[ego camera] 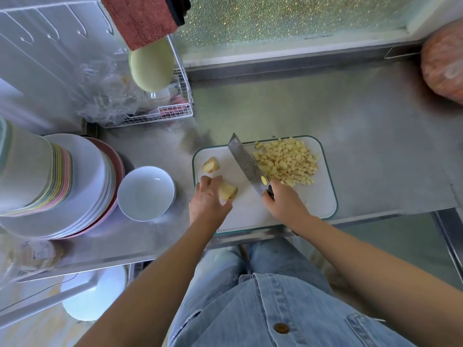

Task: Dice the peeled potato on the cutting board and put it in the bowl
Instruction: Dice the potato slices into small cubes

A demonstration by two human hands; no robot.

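Note:
A white cutting board (318,204) with a green rim lies on the steel counter. A heap of diced potato (288,161) covers its far right part. My right hand (283,200) grips the handle of a cleaver (246,165), whose blade points up and left beside the heap. My left hand (206,202) holds a potato chunk (228,191) at the board's left side. Another potato chunk (211,165) lies alone near the board's far left corner. An empty white bowl (146,192) stands just left of the board.
Stacks of plates and bowls (62,181) fill the counter's left side. A wire dish rack (155,113) with a green plate stands behind them. An orange pumpkin-like object (443,63) sits at the far right. The counter's front edge runs just below the board.

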